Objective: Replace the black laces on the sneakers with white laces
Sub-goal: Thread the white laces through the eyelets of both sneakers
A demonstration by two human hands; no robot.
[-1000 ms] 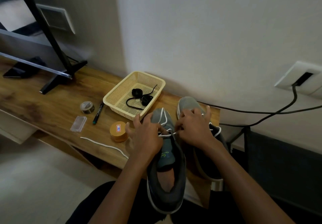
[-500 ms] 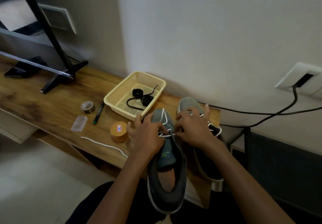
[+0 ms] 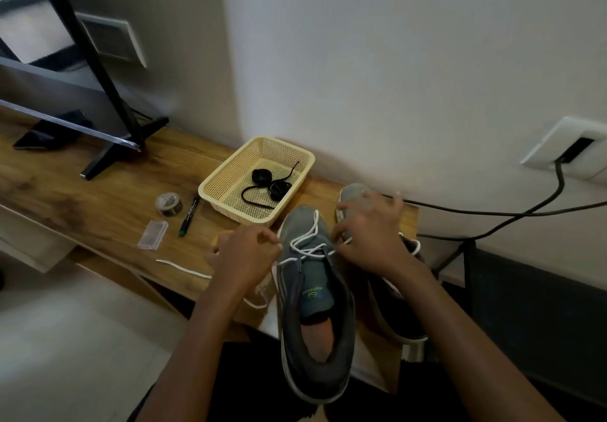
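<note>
Head view: the table [image 3: 98, 198] ends just to the 3 o'clock side of the second sneaker [image 3: 356, 196], and the wall stands close behind that shoe's toe. The near sneaker [image 3: 315, 310] lies with its long axis along 6 to 12 o'clock, toe toward the wall and heel hanging off the table's near edge. A basket [image 3: 226, 175] holding the black laces [image 3: 267, 188] sits just off the toe at 11 o'clock. At 9 o'clock lie a marker [image 3: 188, 216], a tape roll [image 3: 169, 204], a clear case [image 3: 153, 235] and a loose lace [image 3: 184, 268], with bare wood beyond them. The left hand [image 3: 246, 257], fingers curled, pinches the white lace [image 3: 308, 241] at the shoe's 9 o'clock side. The right hand [image 3: 371, 241] covers the lace's other run with fingers splayed; whether it grips it I cannot tell.
</note>
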